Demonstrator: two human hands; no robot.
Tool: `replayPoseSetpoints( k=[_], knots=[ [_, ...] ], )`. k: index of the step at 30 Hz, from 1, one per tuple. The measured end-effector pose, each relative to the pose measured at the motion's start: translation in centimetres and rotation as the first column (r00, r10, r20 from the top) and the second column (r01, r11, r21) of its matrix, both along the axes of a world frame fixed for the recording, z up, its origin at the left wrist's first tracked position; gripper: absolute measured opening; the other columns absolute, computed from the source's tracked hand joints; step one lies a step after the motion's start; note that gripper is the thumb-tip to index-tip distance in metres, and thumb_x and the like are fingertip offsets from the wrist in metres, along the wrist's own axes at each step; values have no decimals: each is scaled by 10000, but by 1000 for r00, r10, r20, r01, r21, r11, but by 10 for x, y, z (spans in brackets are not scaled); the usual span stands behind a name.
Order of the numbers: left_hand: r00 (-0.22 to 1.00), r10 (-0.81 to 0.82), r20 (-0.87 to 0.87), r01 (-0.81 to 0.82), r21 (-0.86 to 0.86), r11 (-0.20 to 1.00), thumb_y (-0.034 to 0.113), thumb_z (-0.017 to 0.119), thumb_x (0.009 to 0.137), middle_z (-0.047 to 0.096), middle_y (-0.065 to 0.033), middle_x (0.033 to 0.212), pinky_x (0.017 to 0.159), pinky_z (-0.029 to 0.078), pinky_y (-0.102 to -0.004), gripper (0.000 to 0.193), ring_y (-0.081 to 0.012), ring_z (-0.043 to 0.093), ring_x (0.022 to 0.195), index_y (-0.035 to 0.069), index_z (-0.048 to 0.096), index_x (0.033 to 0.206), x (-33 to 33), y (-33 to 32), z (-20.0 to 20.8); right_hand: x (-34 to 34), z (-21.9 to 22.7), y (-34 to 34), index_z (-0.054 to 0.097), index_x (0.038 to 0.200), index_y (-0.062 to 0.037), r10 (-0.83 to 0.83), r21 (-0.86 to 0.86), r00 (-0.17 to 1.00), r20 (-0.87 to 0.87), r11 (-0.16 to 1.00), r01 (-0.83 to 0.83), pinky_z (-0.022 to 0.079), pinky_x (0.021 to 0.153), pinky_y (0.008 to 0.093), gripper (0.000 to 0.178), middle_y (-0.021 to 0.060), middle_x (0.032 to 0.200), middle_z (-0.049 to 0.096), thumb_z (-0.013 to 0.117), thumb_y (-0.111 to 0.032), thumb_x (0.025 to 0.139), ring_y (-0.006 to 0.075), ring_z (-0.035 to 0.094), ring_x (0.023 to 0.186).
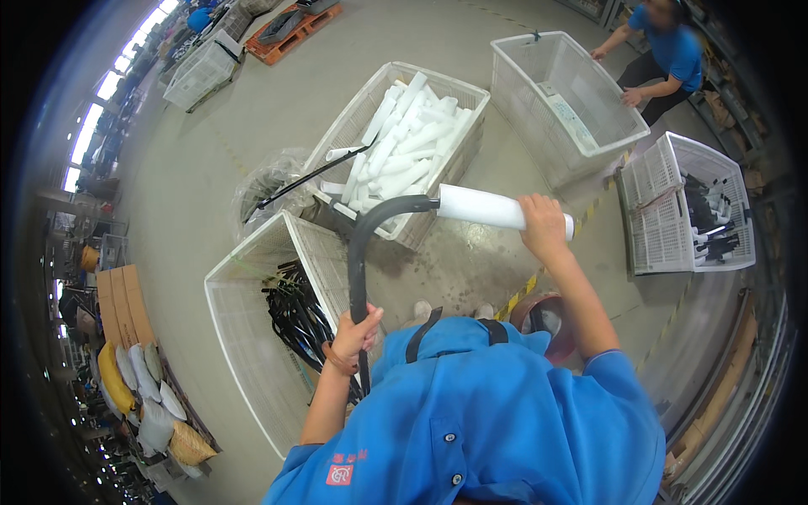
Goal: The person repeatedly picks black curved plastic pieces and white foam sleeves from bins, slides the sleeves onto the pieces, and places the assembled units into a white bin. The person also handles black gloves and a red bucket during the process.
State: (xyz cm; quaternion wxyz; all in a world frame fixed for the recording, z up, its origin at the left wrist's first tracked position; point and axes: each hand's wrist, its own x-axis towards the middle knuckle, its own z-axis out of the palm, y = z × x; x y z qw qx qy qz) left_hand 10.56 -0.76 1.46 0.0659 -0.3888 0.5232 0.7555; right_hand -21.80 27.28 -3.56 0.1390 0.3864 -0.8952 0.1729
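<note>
My left hand [357,338] is closed round the lower part of a black bent tube [359,252], which rises and curves over to the right. A white foam sleeve [480,207] sits at the tube's upper right end, where a thin dark section enters it. Near the sleeve's far end, my right hand [543,224] is wrapped round it. Beyond the tube, a white crate [481,97] holds a heap of white foam sleeves [412,139]. Left of my body, a second white crate [252,238] contains black bent tubes [296,316].
A co-worker [665,55] grips a large white crate [560,42] at the far right. Another crate [652,189] with black parts stands on the right. A long dark rod [311,175] and plastic wrap [265,181] lie by the foam crate. A round reddish bin [566,332] stands near my feet.
</note>
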Motion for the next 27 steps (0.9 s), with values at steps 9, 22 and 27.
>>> replayPoseSetpoints(
  k=[9, 22, 27],
  knots=[
    [961, -275, 0, 270, 198, 942, 189, 692, 925, 441, 48, 563, 377, 279, -217, 196, -41, 368, 412, 94, 539, 847, -5, 38, -3, -4, 41, 28, 605, 1140, -29, 439, -202, 610, 659, 885, -420, 494, 848, 443, 526, 202, 1014, 661, 795, -206, 683, 390, 620, 971],
    [920, -392, -8, 388, 165, 907, 196, 707, 919, 445, 37, 549, 373, 279, -234, 227, -54, 386, 410, 80, 521, 859, -31, 17, 8, 56, 100, -129, 568, 930, -83, 479, 27, 862, -165, 876, -482, 445, 727, 356, 221, 61, 803, 579, 638, -43, 724, 246, 608, 781],
    [922, -379, -80, 386, 266, 883, 209, 706, 911, 450, 33, 558, 381, 274, -231, 193, -51, 381, 424, 85, 564, 867, -34, -5, 27, 19, 131, -93, 527, 1310, -77, 382, -16, 652, 655, 870, -494, 464, 966, 413, 655, 211, 1236, 608, 766, -162, 706, 356, 577, 1173]
  ],
)
